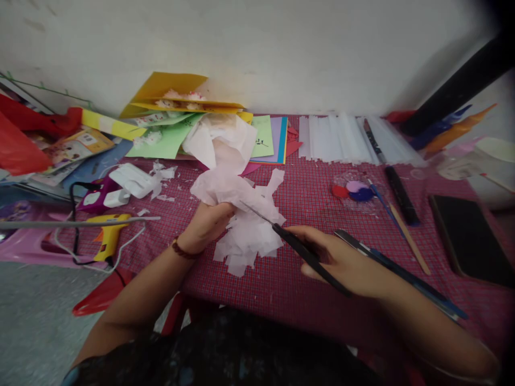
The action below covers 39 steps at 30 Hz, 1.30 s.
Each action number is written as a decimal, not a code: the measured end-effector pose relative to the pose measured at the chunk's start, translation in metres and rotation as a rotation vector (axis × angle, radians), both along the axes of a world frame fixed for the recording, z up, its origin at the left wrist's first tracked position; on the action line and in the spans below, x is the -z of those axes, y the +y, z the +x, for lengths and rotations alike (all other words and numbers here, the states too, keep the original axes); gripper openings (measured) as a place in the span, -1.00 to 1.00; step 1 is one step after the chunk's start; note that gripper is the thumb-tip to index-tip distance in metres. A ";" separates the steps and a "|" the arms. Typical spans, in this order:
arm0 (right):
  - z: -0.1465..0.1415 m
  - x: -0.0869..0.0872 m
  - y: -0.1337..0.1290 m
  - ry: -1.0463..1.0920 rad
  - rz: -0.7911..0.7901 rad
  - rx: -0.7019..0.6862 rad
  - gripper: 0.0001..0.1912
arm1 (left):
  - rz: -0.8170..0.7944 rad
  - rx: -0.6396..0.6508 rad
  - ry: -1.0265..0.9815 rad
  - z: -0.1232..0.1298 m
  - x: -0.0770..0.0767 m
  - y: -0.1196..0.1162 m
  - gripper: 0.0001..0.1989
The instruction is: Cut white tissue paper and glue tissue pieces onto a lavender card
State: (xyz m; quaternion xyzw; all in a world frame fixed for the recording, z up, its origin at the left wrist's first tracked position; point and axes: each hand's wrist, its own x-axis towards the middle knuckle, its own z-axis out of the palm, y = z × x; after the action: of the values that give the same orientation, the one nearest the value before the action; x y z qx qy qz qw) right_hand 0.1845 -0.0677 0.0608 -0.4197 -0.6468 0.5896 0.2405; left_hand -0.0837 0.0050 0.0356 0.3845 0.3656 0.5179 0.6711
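Observation:
Thin white paper [221, 185] is bunched in my left hand [211, 222], whose fingers are closed around its lower edge. My right hand [338, 257] grips black-handled scissors [303, 249]. The scissor blades point up and left, their tips at the paper close to my left fingertips. Under and beside the paper, a pile of cut white paper pieces [251, 238] lies on the red checked cloth. A larger crumpled white sheet [233, 134] rises just behind the held paper.
A yellow glue gun [110, 236] with cables lies left, near a white plug [134, 179]. Coloured cards [263, 139] and clear plastic strips [341, 139] line the back. Right are a craft knife [402, 273], a wooden stick [410, 241] and a black phone [470, 236].

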 end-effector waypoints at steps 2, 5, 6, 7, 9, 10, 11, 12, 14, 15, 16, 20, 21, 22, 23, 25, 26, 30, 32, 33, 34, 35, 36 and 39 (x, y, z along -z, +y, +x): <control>0.000 0.000 0.000 -0.001 0.003 0.002 -0.46 | 0.077 -0.056 0.013 0.006 -0.004 0.001 -0.80; 0.000 0.001 0.000 0.010 0.001 0.007 -0.46 | 0.088 -0.068 0.008 0.012 -0.009 0.003 -0.75; 0.000 0.001 -0.001 0.014 0.002 0.009 -0.46 | 0.081 -0.066 -0.002 0.012 -0.010 0.003 -0.74; 0.001 0.001 -0.001 0.020 0.003 0.011 -0.45 | 0.076 -0.067 -0.012 0.013 -0.011 0.003 -0.75; 0.001 0.002 -0.001 0.032 0.008 0.013 -0.44 | 0.068 -0.071 -0.024 0.012 -0.011 0.003 -0.75; 0.001 0.003 -0.001 0.040 0.010 0.015 -0.43 | 0.067 -0.075 -0.030 0.011 -0.011 0.003 -0.75; 0.001 0.004 -0.001 0.048 0.010 0.018 -0.42 | 0.067 -0.078 -0.035 0.011 -0.011 0.003 -0.74; 0.001 0.004 0.000 0.055 0.006 0.020 -0.42 | 0.066 -0.080 -0.041 0.011 -0.011 0.003 -0.73; 0.000 0.005 0.000 0.060 -0.013 0.024 -0.41 | 0.061 -0.079 -0.052 0.012 -0.011 0.003 -0.72; 0.000 0.006 0.000 0.059 -0.026 0.025 -0.42 | 0.062 -0.080 -0.052 0.013 -0.012 0.002 -0.71; 0.000 0.006 0.000 0.059 -0.039 0.026 -0.42 | 0.066 -0.084 -0.048 0.014 -0.012 0.002 -0.71; -0.003 0.005 0.001 0.085 -0.064 0.042 -0.49 | 0.088 -0.106 -0.021 0.016 -0.009 0.002 -0.75; -0.003 0.005 0.002 0.094 -0.069 0.049 -0.50 | 0.084 -0.102 -0.017 0.015 -0.008 0.002 -0.77; -0.004 0.005 0.002 0.098 -0.075 0.058 -0.52 | 0.076 -0.094 -0.015 0.014 -0.006 0.001 -0.79; -0.004 0.005 0.002 0.099 -0.080 0.069 -0.52 | 0.063 -0.079 -0.014 0.012 -0.005 0.001 -0.81; -0.004 0.006 0.001 0.082 -0.081 0.093 -0.53 | 0.027 -0.037 -0.031 0.008 -0.005 -0.001 -0.82; -0.004 0.007 0.001 0.066 -0.073 0.102 -0.53 | 0.003 -0.017 -0.050 0.006 -0.007 -0.002 -0.84; -0.001 0.010 -0.001 0.004 -0.014 0.112 -0.49 | -0.048 -0.033 -0.172 0.003 -0.016 0.000 -0.87; -0.001 0.011 -0.001 -0.019 0.003 0.110 -0.47 | -0.039 -0.076 -0.208 0.001 -0.019 0.004 -0.80; -0.001 0.011 -0.001 -0.029 0.005 0.111 -0.46 | -0.035 -0.089 -0.212 0.000 -0.020 0.006 -0.77; -0.001 0.011 -0.002 -0.035 0.006 0.114 -0.46 | -0.036 -0.094 -0.207 -0.001 -0.020 0.008 -0.74; -0.001 0.011 -0.002 -0.039 0.006 0.118 -0.46 | -0.040 -0.094 -0.196 -0.002 -0.021 0.010 -0.70; -0.001 0.012 -0.002 -0.039 0.007 0.121 -0.46 | -0.041 -0.096 -0.183 -0.003 -0.021 0.011 -0.65; -0.001 0.012 -0.003 -0.042 0.012 0.129 -0.46 | -0.021 -0.127 -0.150 -0.003 -0.024 0.011 -0.52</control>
State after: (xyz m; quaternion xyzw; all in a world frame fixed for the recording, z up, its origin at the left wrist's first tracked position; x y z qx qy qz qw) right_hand 0.1830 -0.0708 0.0489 -0.4715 -0.6268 0.5599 0.2670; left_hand -0.0866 0.0165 0.0596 0.3136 0.3431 0.5829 0.6665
